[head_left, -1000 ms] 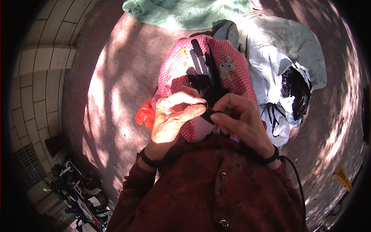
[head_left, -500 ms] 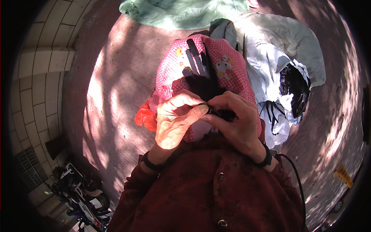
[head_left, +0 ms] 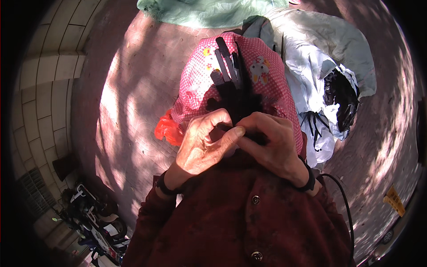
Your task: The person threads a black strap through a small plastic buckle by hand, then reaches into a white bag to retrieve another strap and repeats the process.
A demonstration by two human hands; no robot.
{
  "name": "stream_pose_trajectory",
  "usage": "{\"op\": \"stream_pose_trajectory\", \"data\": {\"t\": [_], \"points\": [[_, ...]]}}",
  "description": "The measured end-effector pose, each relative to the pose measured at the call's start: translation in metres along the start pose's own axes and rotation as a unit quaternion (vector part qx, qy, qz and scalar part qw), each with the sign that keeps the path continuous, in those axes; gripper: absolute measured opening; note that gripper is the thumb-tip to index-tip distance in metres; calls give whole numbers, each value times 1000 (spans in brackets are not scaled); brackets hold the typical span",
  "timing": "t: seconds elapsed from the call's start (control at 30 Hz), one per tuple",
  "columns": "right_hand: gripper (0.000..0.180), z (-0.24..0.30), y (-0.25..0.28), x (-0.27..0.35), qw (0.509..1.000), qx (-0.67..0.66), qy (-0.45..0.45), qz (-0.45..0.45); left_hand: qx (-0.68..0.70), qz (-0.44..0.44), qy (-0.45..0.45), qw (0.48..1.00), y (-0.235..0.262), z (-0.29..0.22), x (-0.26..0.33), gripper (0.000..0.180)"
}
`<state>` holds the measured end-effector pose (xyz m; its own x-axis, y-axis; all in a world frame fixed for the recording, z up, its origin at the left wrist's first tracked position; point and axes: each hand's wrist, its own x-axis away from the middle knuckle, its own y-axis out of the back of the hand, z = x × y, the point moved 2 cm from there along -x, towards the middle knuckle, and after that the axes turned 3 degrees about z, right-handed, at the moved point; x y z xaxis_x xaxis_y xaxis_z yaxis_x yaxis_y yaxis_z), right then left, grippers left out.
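Observation:
Over my lap lies a pink checked cloth (head_left: 195, 84) with cartoon figures on it. On top of it rests a bundle of black strips (head_left: 227, 64), fanned away from me, with dark, fuzzy-looking material (head_left: 235, 100) at the near end. My left hand (head_left: 198, 144) and my right hand (head_left: 278, 142) meet at the near side of this bundle. The fingers of both are closed, thumbs and fingertips pinching a black strip between them. Most of that strip is hidden behind the fingers. Each wrist wears a dark band.
A red plastic bag (head_left: 168, 129) sits left of the cloth. At the right lies a white plastic sack (head_left: 307, 66) with black material (head_left: 340, 95). Farther off spreads a green sheet (head_left: 195, 15). A parked motorbike (head_left: 95, 222) and tiled wall (head_left: 40, 115) stand left; a cable (head_left: 344, 200) hangs right.
The pinched black piece, visible between my fingertips before, is now mostly covered. My left hand has shifted slightly down and left, and the fingertips stay together.

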<state>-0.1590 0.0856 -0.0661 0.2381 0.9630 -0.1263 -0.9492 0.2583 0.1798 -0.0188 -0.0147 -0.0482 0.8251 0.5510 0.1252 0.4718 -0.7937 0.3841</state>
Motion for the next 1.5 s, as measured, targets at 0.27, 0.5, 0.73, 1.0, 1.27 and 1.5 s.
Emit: {"op": "stream_pose_trajectory", "data": {"t": [0.27,0.5,0.73,1.0,1.27,1.5], "points": [[23,5,-7,13,997,-27,28,62,170,71,123,975,1,-4,26,22],[22,24,-13,25,986,-64,17,154,174,82,134,972,2,-14,57,34],[22,26,-19,32,984,-98,11,147,174,52,155,971,-1,-19,69,31],[24,29,-15,35,983,-73,-8,171,196,50,175,964,-4,-22,73,32],[24,26,-13,35,982,-108,-7,156,232,50,192,952,-2,-19,69,34],[18,20,-12,31,975,-155,-65,148,209,43,172,962,2,-15,62,32]]}}
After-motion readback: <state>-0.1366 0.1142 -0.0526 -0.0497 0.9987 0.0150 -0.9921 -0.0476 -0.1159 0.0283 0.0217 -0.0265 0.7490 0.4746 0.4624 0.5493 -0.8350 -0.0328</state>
